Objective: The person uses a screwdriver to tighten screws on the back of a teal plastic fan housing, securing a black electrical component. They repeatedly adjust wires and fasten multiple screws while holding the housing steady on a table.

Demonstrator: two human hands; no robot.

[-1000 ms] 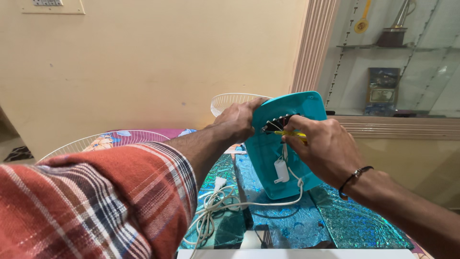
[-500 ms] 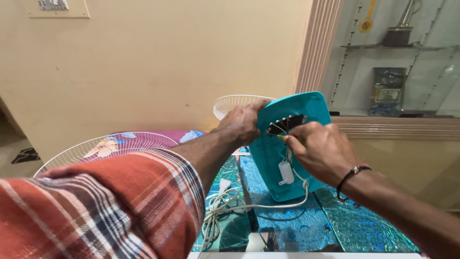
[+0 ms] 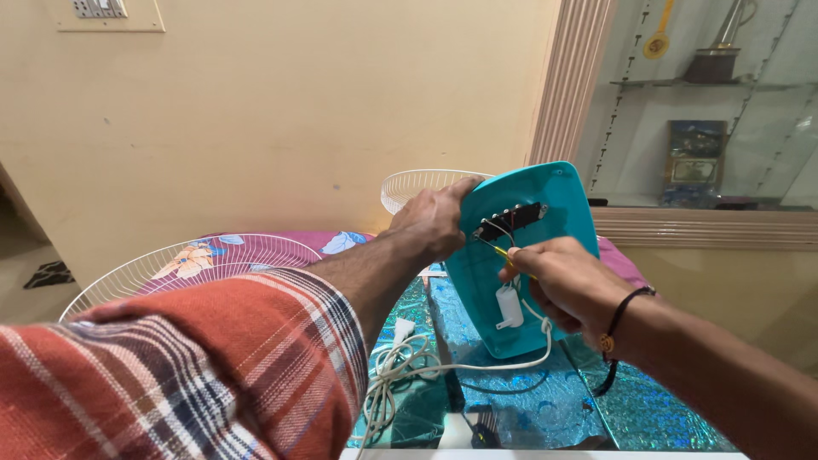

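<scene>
A teal plastic fan base cover [image 3: 558,200] stands tilted on edge, its inner side facing me. My left hand [image 3: 433,221] grips its upper left edge. My right hand [image 3: 569,281] holds a thin yellow-handled screwdriver [image 3: 504,254] whose tip reaches the black switch strip [image 3: 511,219] inside the cover. A small white capacitor [image 3: 509,308] hangs inside the cover below that hand. A white power cord [image 3: 409,362] runs from the cover and lies coiled on the table.
The table has a shiny teal patterned cloth [image 3: 545,409]. A white wire fan guard [image 3: 183,264] lies on a pink flowered sheet at left. Another white guard [image 3: 413,185] stands behind my left hand. A glass cabinet [image 3: 716,102] with shelves is at right.
My right hand has shifted slightly lower on the cover and the screwdriver tip now sits at the switch strip. The cover stays held in the same pose.
</scene>
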